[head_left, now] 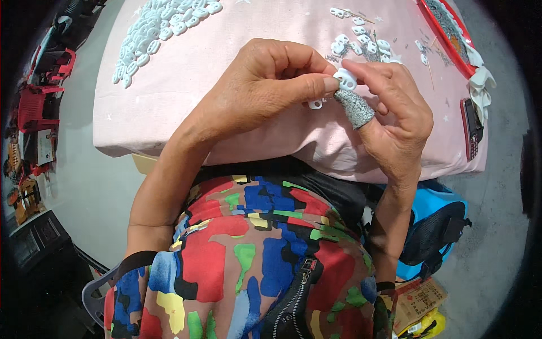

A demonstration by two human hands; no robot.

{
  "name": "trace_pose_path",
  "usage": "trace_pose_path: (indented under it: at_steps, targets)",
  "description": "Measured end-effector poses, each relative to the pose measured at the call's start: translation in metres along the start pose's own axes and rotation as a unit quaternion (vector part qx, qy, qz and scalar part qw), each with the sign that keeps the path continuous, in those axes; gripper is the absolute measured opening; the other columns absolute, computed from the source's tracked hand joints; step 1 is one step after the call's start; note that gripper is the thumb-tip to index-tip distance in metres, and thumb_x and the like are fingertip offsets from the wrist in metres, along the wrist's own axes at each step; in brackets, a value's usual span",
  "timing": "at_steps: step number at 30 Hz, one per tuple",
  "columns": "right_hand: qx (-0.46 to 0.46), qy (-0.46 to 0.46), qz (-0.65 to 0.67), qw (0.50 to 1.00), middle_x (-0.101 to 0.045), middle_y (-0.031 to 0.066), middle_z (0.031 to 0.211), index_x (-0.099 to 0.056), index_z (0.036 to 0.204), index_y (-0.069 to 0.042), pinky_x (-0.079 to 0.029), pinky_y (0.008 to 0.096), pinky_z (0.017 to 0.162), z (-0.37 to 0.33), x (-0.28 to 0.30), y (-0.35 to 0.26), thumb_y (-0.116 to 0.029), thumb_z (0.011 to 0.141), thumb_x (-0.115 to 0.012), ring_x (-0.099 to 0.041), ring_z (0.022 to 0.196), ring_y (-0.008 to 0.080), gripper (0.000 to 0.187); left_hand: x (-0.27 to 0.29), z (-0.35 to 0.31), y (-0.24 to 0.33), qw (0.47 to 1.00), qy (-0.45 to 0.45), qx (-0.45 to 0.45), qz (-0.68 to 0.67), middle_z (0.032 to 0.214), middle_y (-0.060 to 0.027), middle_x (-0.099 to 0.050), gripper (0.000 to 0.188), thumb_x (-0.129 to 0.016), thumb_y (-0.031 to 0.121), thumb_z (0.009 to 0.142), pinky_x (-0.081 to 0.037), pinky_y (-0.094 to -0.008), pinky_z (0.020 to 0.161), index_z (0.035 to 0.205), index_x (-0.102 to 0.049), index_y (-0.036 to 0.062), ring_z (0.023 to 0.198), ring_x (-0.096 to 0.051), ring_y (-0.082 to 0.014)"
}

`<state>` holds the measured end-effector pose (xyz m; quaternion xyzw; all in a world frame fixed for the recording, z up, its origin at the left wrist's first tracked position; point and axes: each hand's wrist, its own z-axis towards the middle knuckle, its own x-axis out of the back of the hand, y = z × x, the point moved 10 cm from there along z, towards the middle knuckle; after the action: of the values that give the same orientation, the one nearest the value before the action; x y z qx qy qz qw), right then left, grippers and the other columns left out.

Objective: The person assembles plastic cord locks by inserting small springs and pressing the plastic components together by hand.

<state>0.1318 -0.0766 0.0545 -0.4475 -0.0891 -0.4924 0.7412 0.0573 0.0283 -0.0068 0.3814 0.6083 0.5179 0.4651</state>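
A small white plastic cord lock [345,79] with two holes is held up over the near part of the table. My right hand [398,107] grips it between the index fingertip and the thumb, which wears a grey speckled finger sleeve [355,108]. At the cord lock's left edge, the thumb and index finger of my left hand [271,85] are pinched together; any tiny part between them is hidden. Just below lies another white piece [315,104], partly covered by my hands. Beyond my right hand are several white cord locks [361,38] among small grey metal springs [371,51].
A large pile of white cord locks [164,25] covers the far left of the pink tablecloth [141,113]. At the far right stands a red tray [460,62] of grey small parts, beside thin wooden sticks [431,73]. A phone [470,127] lies by the right edge.
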Motion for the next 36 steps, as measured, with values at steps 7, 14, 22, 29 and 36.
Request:
trace_pose_path:
  at_steps: [7, 14, 22, 29, 36]
  targets:
    - [0.065, 0.012, -0.022, 0.998, -0.066, 0.0081, 0.085, -0.072, 0.099, -0.005, -0.050, 0.0322, 0.066, 0.000, 0.001, -0.007, 0.001, 0.066, -0.075, -0.063, 0.076, 0.0240, 0.033, -0.001, 0.000, -0.001, 1.000, -0.008, 0.007, -0.005, 0.082, 0.0028, -0.064, 0.014, -0.067, 0.013, 0.091, -0.044, -0.0187, 0.069, 0.097, -0.069, 0.0000, 0.076, -0.055, -0.0028]
    - [0.100, 0.008, -0.052, 0.994, -0.067, 0.0091, 0.086, -0.072, 0.099, -0.004, -0.050, 0.0324, 0.066, 0.000, -0.002, -0.017, 0.002, 0.067, -0.073, -0.063, 0.075, 0.0247, 0.033, 0.001, -0.001, -0.001, 1.000, -0.025, -0.003, 0.007, 0.083, 0.0015, -0.065, 0.014, -0.067, 0.012, 0.091, -0.046, -0.0190, 0.070, 0.097, -0.068, -0.0001, 0.078, -0.057, -0.0030]
    - [-0.114, -0.001, 0.043, 0.993, -0.066, 0.0003, 0.087, -0.071, 0.102, -0.003, -0.041, 0.0191, 0.056, -0.004, 0.001, 0.012, 0.003, 0.077, -0.069, -0.055, 0.070, 0.0052, 0.026, 0.006, 0.002, -0.004, 1.000, -0.003, -0.024, 0.013, 0.087, -0.0023, -0.068, 0.021, -0.068, 0.015, 0.092, -0.050, -0.0216, 0.074, 0.101, -0.069, -0.0032, 0.082, -0.061, -0.0067]
    - [-0.140, -0.063, -0.034, 0.988, -0.068, 0.0047, 0.082, -0.070, 0.103, 0.001, -0.046, 0.0233, 0.062, 0.048, -0.013, 0.016, 0.001, 0.081, -0.064, -0.056, 0.071, 0.0074, 0.023, 0.010, -0.001, -0.001, 0.997, 0.028, -0.043, 0.064, 0.083, -0.0028, -0.068, 0.017, -0.066, 0.013, 0.092, -0.049, -0.0238, 0.074, 0.093, -0.069, -0.0041, 0.080, -0.060, -0.0068]
    - [-0.052, -0.096, 0.087, 0.990, -0.070, 0.0148, 0.106, -0.064, 0.119, 0.006, -0.051, 0.0259, 0.085, 0.119, -0.052, -0.029, 0.005, 0.085, -0.051, -0.065, 0.096, 0.0168, 0.036, 0.015, 0.000, 0.004, 0.994, 0.010, -0.108, 0.005, 0.092, -0.0048, -0.069, 0.016, -0.062, 0.007, 0.092, -0.051, -0.0251, 0.082, 0.103, -0.067, -0.0038, 0.089, -0.063, -0.0107]
